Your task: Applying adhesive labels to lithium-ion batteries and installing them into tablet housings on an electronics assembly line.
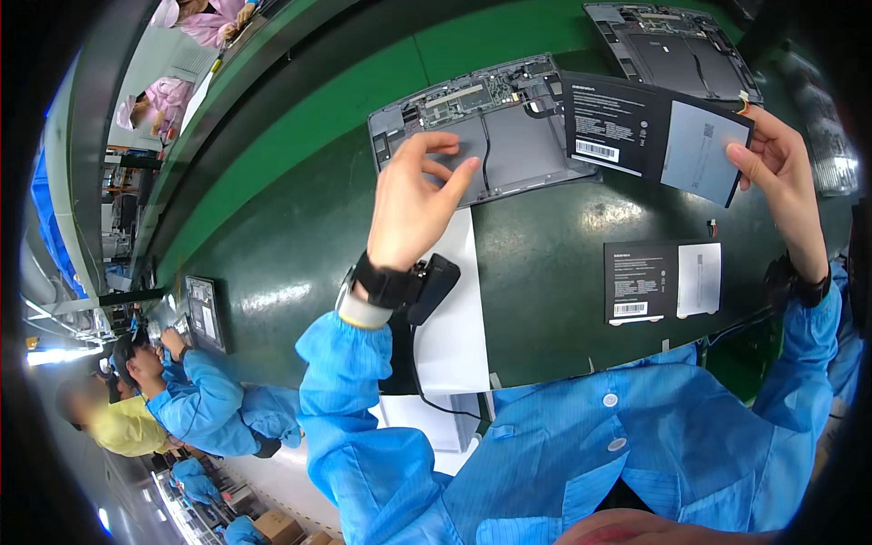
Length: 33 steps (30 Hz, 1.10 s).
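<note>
Between the thumb and fingers of my right hand (772,168) is the right end of a flat black battery pack (654,136) with a grey panel, a printed label and a short wire lead. The pack hangs tilted over the right edge of an opened tablet housing (522,150), whose circuit board and black cable show. Over the left part of that housing is my left hand (422,195), fingers apart and curved, holding nothing. Whether its fingertips touch the housing I cannot tell. A second battery pack (636,282) lies flat on the green bench nearer to me.
Another opened housing (672,54) lies at the far right. White paper (450,309) reaches the bench's front edge. To the left, a co-worker in blue (204,400) sits by another device (205,312). Clear plastic-looking items (827,127) stand at the right rim.
</note>
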### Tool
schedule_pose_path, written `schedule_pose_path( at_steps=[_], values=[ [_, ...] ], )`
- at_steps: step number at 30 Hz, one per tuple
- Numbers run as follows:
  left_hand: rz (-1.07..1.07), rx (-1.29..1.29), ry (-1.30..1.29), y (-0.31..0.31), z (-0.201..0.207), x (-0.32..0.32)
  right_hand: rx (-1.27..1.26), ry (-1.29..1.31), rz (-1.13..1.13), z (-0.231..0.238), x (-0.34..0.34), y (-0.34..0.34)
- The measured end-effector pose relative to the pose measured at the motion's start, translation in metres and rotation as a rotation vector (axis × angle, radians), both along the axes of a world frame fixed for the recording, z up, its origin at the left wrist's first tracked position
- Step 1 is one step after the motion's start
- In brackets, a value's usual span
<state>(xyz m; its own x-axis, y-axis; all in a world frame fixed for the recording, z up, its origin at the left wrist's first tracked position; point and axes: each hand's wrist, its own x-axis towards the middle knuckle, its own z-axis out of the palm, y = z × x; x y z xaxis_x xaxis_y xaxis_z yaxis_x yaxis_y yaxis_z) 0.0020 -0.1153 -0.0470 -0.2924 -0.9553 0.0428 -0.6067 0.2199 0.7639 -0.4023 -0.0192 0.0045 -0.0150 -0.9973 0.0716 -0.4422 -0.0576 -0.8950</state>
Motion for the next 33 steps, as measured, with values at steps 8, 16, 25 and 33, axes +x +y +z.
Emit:
schedule_pose_path(
  at_steps=[8, 16, 25, 33],
  values=[
    [0.01, 0.409, 0.16, -0.025, -0.01, -0.029, 0.035, 0.031, -0.057, -0.004, -0.015, 0.006],
    [0.007, 0.216, -0.064, -0.033, -0.023, -0.044, 0.043, -0.066, -0.051, -0.004, -0.013, 0.007],
    [0.139, -0.011, -0.131, -0.044, -0.039, -0.05, 0.022, -0.076, -0.008, -0.004, -0.014, 0.006],
    [0.218, -0.005, -0.205, -0.056, -0.028, -0.067, 0.017, -0.108, -0.019, -0.003, -0.025, 0.023]
  ],
)
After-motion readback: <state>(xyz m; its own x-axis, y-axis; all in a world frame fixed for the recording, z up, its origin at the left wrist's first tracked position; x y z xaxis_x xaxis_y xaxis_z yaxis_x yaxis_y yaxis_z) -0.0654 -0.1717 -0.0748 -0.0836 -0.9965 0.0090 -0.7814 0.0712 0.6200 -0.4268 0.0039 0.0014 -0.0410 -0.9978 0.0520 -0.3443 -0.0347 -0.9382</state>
